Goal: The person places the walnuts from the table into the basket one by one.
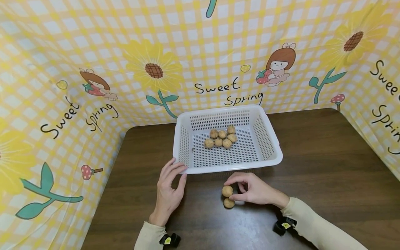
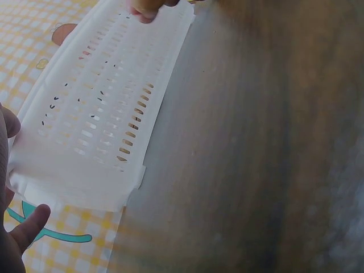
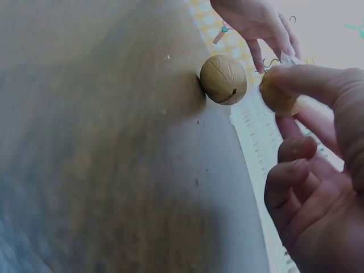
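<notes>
In the head view my right hand (image 1: 254, 189) pinches a walnut (image 1: 227, 191) between thumb and fingertips. The right wrist view shows this held walnut (image 3: 277, 94) above the table surface, its top partly covered by a digit. Beside it on the table lies another walnut (image 1: 229, 203), seen apart from the held one in the right wrist view. My left hand (image 1: 170, 189) touches the front left corner of a white plastic basket (image 1: 215, 169), its fingers loosely extended at the rim. Several walnuts (image 1: 218, 142) lie in a cluster inside the basket.
The basket stands on a dark wooden table (image 1: 315, 166), near its back edge. A yellow checked cloth (image 1: 203, 45) with printed flowers hangs behind the table and on both sides.
</notes>
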The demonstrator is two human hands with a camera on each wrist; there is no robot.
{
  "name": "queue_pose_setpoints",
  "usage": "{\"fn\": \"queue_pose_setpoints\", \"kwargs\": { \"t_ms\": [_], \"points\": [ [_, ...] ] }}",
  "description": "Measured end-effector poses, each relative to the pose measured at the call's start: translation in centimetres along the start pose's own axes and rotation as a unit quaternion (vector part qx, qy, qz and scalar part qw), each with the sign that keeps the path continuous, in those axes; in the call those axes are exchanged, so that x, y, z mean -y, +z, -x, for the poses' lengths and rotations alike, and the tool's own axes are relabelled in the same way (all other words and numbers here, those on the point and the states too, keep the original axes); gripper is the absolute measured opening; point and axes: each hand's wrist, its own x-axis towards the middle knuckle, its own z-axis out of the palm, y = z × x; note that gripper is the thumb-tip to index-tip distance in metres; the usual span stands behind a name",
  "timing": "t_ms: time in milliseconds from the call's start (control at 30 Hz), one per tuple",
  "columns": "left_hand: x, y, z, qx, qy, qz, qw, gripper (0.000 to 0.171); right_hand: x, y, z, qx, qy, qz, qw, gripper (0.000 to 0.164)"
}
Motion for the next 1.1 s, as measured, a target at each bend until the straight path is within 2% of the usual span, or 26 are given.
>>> {"fn": "queue_pose_setpoints", "kwargs": {
  "t_ms": [200,367,500,700,900,1100],
  "points": [
    [0.1,0.0,0.0,-0.006,0.008,0.002,0.9999,0.026,1.4,0.2,0.0,-0.004,-0.016,-0.006,1.0,0.034],
    [0.1,0.0,-0.1,-0.006,0.012,0.002,0.9999,0.024,3.2,0.0,-0.2,0.009,-0.01,-0.028,1.0,0.036],
    [0.1,0.0,-0.1,-0.005,0.01,0.001,0.9999,0.022,4.6,-0.5,-0.6,-0.003,-0.008,-0.031,0.999,0.039],
    [0.1,0.0,0.1,-0.006,0.01,0.001,0.9999,0.024,6.1,-1.4,-1.4,-0.026,-0.02,-0.014,0.999,0.04],
    [0.1,0.1,0.1,-0.007,0.012,-0.001,0.9999,0.023,6.9,-2.3,-2.3,-0.048,-0.059,0.012,0.997,0.044],
    [0.0,0.0,0.0,-0.006,0.008,-0.001,1.0,0.022,7.8,-3.4,-3.6,-0.048,-0.07,0.022,0.996,0.045]
  ]
}}
